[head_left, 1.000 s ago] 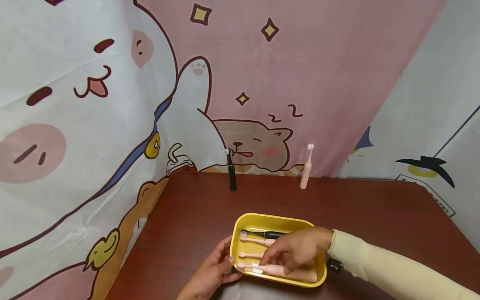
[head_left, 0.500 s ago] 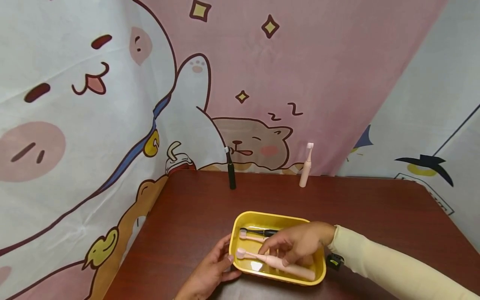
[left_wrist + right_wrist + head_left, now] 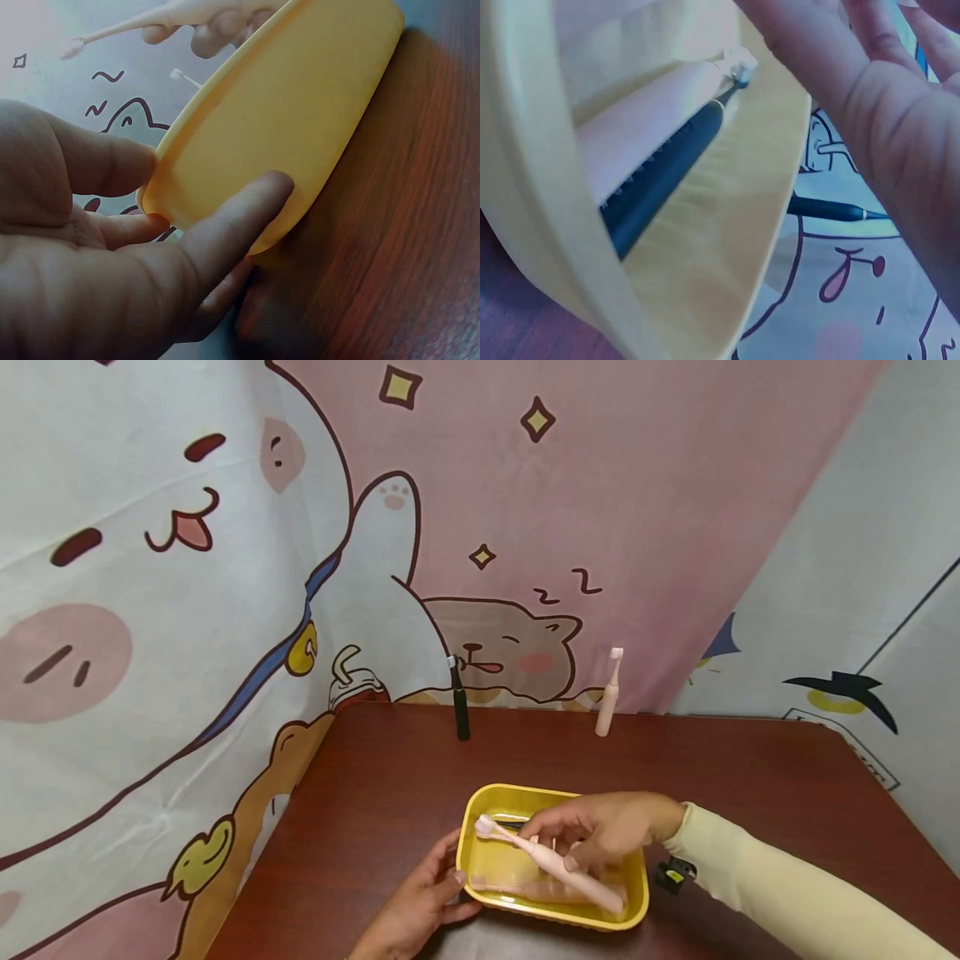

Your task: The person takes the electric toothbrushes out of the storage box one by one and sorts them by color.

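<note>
A yellow basket (image 3: 525, 909) stands near the front of the table. My left hand (image 3: 415, 900) grips its left end, with the thumb and fingers at the rim and outer wall (image 3: 277, 120). My right hand (image 3: 611, 828) pinches a pink electric toothbrush (image 3: 553, 863) by its handle over the basket, brush head pointing left and tilted up. Inside, another pink toothbrush (image 3: 517, 889) lies along the near side. By the far wall a black toothbrush (image 3: 671, 176) lies beside a pink one (image 3: 649, 131), partly hidden in the head view by my right hand.
At the back of the table a black electric toothbrush (image 3: 461, 714) stands upright on the left, and a pink one (image 3: 607, 710) on the right. Behind them hangs a cartoon-printed cloth (image 3: 645, 527). The tabletop (image 3: 360, 810) is dark reddish wood.
My right hand has lifted the pink toothbrush from the near side of the basket and shifted slightly away from me; its head now tilts up more. The left hand keeps its place.
</note>
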The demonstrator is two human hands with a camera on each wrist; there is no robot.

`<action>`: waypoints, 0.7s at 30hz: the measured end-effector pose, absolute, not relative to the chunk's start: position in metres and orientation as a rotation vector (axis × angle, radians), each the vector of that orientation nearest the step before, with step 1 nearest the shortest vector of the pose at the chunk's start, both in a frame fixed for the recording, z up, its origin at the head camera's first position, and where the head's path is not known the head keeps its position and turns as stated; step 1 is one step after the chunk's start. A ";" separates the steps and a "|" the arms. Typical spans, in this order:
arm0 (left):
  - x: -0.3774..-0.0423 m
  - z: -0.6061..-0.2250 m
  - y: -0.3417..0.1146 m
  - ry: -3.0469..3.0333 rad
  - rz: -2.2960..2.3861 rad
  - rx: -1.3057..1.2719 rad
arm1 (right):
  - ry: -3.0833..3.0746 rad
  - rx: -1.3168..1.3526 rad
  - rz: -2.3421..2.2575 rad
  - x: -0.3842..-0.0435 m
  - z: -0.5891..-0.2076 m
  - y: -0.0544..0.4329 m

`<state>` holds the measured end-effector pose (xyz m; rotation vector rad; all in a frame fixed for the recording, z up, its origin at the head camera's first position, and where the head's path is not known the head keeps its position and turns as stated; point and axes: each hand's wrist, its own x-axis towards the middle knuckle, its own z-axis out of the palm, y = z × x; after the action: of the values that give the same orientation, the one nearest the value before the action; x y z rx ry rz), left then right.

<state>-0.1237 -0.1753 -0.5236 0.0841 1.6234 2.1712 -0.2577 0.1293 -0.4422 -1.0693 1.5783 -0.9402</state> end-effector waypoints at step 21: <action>-0.124 -0.524 -0.175 1.629 2.156 0.051 | 1.720 -1.070 -1.359 -0.276 -0.423 0.159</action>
<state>-0.1243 -0.1748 -0.5242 0.0514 1.6287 2.1563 -0.2762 0.1594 -0.4234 -1.0699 1.7203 -1.3595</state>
